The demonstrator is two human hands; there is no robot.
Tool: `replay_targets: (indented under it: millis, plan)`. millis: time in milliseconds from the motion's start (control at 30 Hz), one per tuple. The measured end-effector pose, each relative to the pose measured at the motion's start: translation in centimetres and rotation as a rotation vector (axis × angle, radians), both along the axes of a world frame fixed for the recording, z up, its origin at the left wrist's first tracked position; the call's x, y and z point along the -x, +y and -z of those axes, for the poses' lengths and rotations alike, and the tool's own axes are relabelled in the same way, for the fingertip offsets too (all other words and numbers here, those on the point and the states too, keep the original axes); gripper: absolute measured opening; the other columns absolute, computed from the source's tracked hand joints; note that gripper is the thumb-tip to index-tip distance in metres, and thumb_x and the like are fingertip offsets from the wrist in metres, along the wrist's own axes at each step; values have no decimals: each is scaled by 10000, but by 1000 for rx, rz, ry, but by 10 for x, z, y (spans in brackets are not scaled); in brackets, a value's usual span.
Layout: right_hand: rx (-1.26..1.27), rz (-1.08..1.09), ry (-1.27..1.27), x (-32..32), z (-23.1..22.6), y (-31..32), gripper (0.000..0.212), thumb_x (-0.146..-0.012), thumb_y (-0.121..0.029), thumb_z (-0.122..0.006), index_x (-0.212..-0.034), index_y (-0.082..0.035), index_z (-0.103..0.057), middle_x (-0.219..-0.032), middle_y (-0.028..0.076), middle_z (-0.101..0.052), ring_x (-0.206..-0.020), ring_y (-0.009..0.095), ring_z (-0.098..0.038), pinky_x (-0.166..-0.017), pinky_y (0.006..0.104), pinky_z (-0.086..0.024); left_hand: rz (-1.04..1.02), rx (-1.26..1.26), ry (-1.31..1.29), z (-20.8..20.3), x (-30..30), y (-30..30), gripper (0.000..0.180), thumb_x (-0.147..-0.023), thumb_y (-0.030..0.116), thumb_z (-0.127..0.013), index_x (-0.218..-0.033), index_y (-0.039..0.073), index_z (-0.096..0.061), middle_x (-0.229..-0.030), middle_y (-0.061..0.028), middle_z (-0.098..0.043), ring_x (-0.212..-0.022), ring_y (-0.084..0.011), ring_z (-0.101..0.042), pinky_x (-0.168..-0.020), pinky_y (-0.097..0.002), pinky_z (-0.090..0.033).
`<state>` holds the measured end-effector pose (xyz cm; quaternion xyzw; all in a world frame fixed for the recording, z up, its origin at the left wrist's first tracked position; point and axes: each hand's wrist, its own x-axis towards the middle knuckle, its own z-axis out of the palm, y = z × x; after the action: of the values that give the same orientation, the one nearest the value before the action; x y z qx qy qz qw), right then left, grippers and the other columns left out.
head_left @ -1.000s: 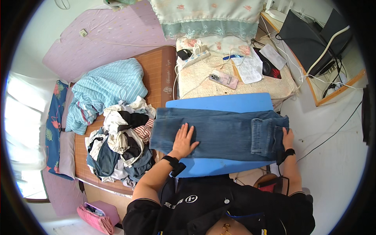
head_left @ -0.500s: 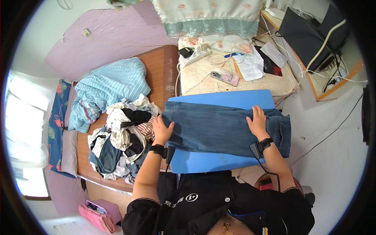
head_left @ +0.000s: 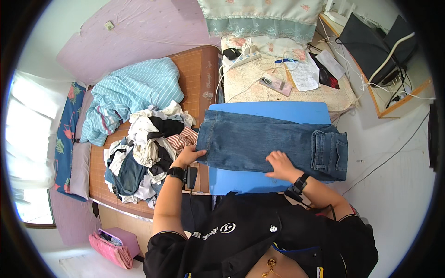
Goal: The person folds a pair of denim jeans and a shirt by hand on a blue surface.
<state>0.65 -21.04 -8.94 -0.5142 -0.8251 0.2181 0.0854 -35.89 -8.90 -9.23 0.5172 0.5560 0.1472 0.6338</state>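
Observation:
A pair of blue jeans (head_left: 259,143) lies folded lengthwise across a blue board (head_left: 269,111), with the waistband to the right and the leg hems to the left. My left hand (head_left: 187,156) is at the near corner of the hem, its thumb on top of the denim and its other fingers partly hidden at the edge. Over the near edge of the legs hovers or rests my right hand (head_left: 282,167), fingers apart; whether it touches the cloth I cannot tell.
Left of the board, a heap of mixed clothes (head_left: 127,173) lies on a brown mat, with a blue striped quilt (head_left: 134,88) behind it. A phone (head_left: 276,85), papers (head_left: 303,76) and a power strip (head_left: 243,60) lie beyond the board. Cables hang at the right.
My left hand has slid nearer along the hem to its corner. The right hand has moved left and nearer, off the waistband area. The jeans now lie flatter, with their waistband showing more.

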Motion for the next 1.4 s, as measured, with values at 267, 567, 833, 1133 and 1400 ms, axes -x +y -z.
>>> replay_targets:
  millis: [267,567,833,1133,1400]
  plan:
    - [-80,302,167,-17,12,-21,209,-689,-142,-664,-847,-38,-575,-815,95,-530,-831,269,-509,-749,373,-390,55,-464,205,-25,-13,30,283,-881,229,-485,-803,-36,-545,-670,-65,-541,-612,-124,-474,-566,-278,-396]
    - [338,617,686,-26,-25,-14,174,-804,-135,-633,-747,-25,-510,-598,-9,-460,-537,64,-391,-492,238,-343,-1,-537,20,-46,-30,63,292,-907,257,-470,-760,13,-537,-641,24,-471,-603,-70,-409,-558,-228,-348]
    - [342,580,575,-18,-14,-20,172,-821,-161,-609,-790,-12,-529,-641,0,-493,-567,78,-425,-522,253,-374,-41,49,-61,-6,2,30,351,-895,261,-442,-1010,-51,-555,-855,-108,-623,-724,-176,-582,-606,-277,-463]
    - [-377,737,590,-41,-84,4,107,-825,-79,-555,-836,28,-551,-901,83,-566,-681,139,-527,-603,242,-427,-36,-673,-480,-167,-107,101,311,-876,214,-526,-651,16,-442,-584,31,-379,-571,-55,-325,-488,-239,-303]
    - [-81,578,581,-17,-32,-11,127,-768,-115,-600,-776,-9,-532,-928,107,-563,-794,248,-537,-697,320,-431,-8,-828,227,-43,-25,53,387,-821,268,-538,-621,-60,-485,-546,-218,-481,-498,-251,-476,-489,-397,-362]
